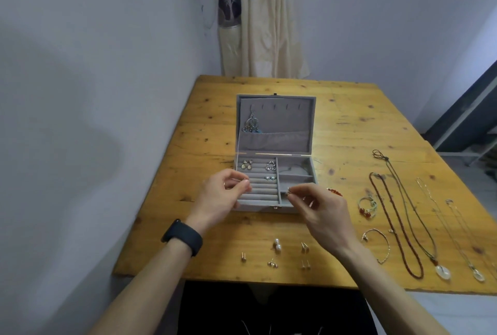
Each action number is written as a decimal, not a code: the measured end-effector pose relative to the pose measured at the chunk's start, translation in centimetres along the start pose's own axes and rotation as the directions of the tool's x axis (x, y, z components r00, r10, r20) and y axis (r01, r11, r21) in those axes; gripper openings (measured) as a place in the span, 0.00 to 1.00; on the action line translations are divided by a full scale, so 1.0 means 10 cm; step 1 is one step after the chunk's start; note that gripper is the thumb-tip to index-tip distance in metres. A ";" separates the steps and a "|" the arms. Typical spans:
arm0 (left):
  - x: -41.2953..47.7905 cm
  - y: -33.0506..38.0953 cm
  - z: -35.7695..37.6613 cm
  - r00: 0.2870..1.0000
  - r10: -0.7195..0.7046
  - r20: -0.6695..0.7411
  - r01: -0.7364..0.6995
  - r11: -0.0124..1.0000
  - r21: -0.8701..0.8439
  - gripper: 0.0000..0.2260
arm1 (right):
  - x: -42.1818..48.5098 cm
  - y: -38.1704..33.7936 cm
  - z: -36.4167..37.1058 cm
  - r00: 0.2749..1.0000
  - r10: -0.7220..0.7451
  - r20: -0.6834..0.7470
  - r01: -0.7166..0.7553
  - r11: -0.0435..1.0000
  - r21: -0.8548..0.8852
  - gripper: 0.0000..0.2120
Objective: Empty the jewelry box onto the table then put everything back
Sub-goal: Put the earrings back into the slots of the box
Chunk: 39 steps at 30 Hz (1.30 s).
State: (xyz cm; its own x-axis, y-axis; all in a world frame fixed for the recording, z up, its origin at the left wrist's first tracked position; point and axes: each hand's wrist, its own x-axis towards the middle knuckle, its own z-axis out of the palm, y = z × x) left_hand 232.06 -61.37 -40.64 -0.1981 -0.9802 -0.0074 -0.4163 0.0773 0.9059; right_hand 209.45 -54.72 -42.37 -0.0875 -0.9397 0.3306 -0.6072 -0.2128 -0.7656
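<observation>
A: Well, how do our hands stand?

B: Apart, both over the near edge of the grey jewelry box (pixel 258 208). It sits open on the wooden table (pixel 349 130), its lid upright beyond our fingers. Our left hand (pixel 223 194) pinches a small metal piece (pixel 240 180) between thumb and forefinger. Our right hand (pixel 322 211) pinches a small silver piece (pixel 288 192) above the box's right compartments. What either piece is, we cannot tell.

A: Any lettering we can read?

B: Anything on the box or the band is too small and blurred for us to tell.

A: What lies past our fingers?

B: Pairs of earrings (pixel 247 164) sit on the ring rolls just beyond our left hand, and a dangling earring (pixel 251 122) hangs inside the lid. Far beyond both hands a cream and purple cloth (pixel 263 25) hangs on the wall.

A: And nearer to us?

B: Stud earrings lie on the table between our wrists, pearl studs (pixel 277 244) among them. A black wristband (pixel 183 237) wraps our left wrist.

A: To the right of our right hand?

B: A red bead bracelet (pixel 334 191) is half hidden behind our knuckles. Further right we see a green cord bracelet with red beads (pixel 367 206) and a silver bracelet (pixel 376 246). Beyond those lie a dark red bead necklace (pixel 416 275), a cord necklace with a round white pendant (pixel 442 271) and a thin chain with a pale pendant (pixel 478 277), all laid apart from the box.
</observation>
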 end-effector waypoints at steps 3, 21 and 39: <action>0.11 -0.02 -0.07 0.999 -0.024 -0.024 0.026 0.997 0.070 0.05 | 0.17 -0.02 0.07 0.999 -0.002 0.039 0.001 1.000 0.029 0.06; 0.69 -0.15 0.04 0.999 -0.031 -0.013 0.033 0.899 0.436 0.06 | 0.88 0.11 0.59 0.965 0.018 0.260 0.086 0.920 -0.384 0.08; 0.74 -0.09 0.12 0.996 -0.091 0.018 0.070 0.867 0.493 0.05 | 1.12 0.07 0.63 0.927 0.118 0.355 0.094 0.845 -0.526 0.10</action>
State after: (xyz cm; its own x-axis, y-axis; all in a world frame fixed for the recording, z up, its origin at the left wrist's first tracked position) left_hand 229.90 -68.45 -42.07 -0.1758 -0.9796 -0.0973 -0.8124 0.0885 0.5764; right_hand 212.98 -67.08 -42.64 0.1278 -0.9916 0.0200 -0.9367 -0.1273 -0.3261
